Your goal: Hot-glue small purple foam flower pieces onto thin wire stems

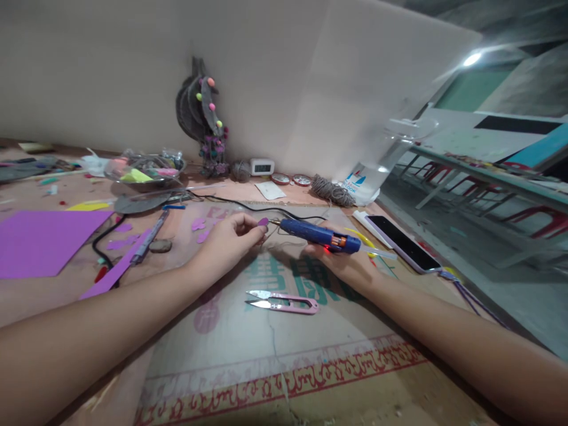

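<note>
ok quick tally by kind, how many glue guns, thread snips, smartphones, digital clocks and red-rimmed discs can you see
Glue gun: 1
Thread snips: 1
Smartphone: 1
Digital clock: 1
Red-rimmed discs: 2
Total: 6

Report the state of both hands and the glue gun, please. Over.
Left hand pinching small purple piece. Right hand gripping blue glue gun, tip by the piece. Pink snips lying nearby, clear of both hands.
</note>
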A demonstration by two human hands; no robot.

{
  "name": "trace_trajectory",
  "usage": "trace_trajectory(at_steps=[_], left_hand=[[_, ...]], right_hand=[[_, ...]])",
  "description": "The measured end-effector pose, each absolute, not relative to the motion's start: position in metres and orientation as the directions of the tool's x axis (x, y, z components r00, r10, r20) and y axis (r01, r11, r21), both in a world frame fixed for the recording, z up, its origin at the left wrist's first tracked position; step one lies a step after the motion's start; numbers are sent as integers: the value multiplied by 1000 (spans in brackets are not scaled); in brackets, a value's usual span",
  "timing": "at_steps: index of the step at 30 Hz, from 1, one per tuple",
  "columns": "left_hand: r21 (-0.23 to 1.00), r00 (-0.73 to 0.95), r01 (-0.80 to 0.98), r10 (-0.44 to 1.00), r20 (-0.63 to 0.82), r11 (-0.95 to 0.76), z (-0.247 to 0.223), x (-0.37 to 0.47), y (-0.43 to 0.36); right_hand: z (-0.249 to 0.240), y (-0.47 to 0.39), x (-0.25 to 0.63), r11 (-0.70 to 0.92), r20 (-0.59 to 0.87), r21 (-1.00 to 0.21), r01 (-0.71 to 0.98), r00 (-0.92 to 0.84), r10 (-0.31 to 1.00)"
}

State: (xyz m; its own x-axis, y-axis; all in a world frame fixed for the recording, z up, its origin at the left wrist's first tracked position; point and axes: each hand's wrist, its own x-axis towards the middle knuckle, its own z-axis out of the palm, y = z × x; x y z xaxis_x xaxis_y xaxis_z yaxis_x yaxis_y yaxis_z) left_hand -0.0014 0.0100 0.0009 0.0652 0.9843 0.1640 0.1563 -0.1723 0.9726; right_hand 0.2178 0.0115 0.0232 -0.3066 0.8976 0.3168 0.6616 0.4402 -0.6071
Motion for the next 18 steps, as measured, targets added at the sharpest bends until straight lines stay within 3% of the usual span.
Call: trace_trajectory(at_steps=[18], left_hand=[[978, 92, 117, 982, 165, -175, -1, -2, 11]], right_hand=[[23, 14, 218, 448, 311, -604, 659, -323, 894]])
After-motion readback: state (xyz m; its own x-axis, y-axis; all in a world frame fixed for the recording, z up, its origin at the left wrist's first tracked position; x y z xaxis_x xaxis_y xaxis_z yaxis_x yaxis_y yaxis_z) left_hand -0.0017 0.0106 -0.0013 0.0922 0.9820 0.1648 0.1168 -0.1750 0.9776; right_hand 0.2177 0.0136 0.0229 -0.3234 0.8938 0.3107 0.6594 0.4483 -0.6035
